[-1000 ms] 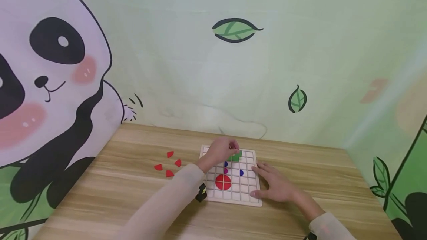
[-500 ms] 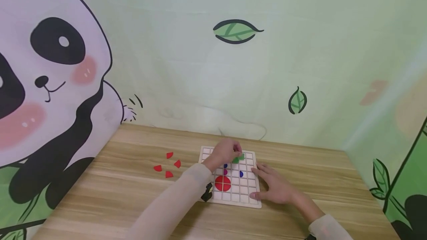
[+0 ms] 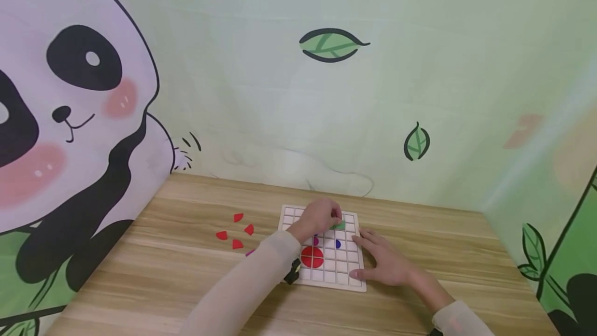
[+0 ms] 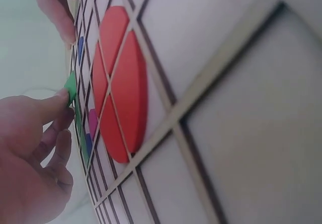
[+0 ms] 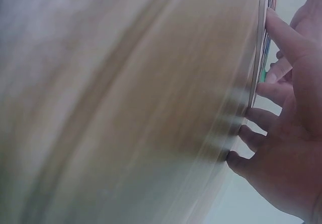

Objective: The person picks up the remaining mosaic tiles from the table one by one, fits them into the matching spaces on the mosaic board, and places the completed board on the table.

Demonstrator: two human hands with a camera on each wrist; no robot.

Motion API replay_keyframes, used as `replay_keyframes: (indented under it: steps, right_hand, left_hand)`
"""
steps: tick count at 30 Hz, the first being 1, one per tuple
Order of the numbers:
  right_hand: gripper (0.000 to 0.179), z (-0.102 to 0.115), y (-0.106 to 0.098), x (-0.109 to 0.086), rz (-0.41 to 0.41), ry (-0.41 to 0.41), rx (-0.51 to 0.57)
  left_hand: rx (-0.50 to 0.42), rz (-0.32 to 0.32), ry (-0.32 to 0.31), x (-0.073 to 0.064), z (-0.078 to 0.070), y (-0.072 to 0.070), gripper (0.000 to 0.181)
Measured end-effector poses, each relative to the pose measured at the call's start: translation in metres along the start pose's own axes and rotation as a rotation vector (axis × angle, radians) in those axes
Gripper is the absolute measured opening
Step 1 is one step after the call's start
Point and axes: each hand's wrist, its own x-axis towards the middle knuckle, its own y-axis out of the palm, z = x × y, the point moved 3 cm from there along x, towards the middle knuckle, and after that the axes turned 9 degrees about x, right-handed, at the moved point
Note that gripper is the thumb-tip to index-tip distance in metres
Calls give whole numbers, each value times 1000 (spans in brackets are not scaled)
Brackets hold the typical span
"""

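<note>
A white gridded board (image 3: 328,276) lies on the table. My left hand (image 3: 319,217) reaches over its far part. In the left wrist view, the thumb and index finger pinch a small green tile (image 4: 71,88) at the grid. More green shows in the cells below it. Four red quarter pieces form a red circle (image 3: 311,257) in the near cells. A magenta piece (image 3: 315,241) and a blue piece (image 3: 338,243) sit in other cells. My right hand (image 3: 384,259) rests with spread fingers along the board's right edge, its thumb on the near corner area.
Several loose red quarter pieces (image 3: 237,243) lie on the wooden table (image 3: 186,274) left of the board. A magenta piece (image 3: 250,253) there is partly hidden by the left sleeve (image 3: 247,284). A printed cloth wall (image 3: 261,108) stands behind the table.
My left hand has shifted slightly right over the board, and the green it holds now shows further right. A magenta piece has come into sight beside the sleeve. My right hand stays put.
</note>
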Motion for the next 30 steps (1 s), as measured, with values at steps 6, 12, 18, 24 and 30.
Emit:
replay_keyframes:
  steps: [6, 12, 18, 24, 30]
  right_hand:
    - [95, 2, -1, 0, -2, -1, -6]
    - [96, 1, 1, -1, -1, 5, -16]
    - [96, 1, 3, -1, 5, 6, -16]
    - [96, 2, 0, 1, -1, 11, -29]
    - [96, 1, 1, 2, 3, 21, -35]
  left_hand:
    - [47, -12, 6, 1, -2, 2, 8]
    - [61, -47, 21, -4, -1, 2, 10]
    - [16, -15, 32, -21, 12, -15, 19]
    - [14, -20, 66, -41, 35, -41, 26]
    - [-14, -38, 68, -68, 61, -63, 28]
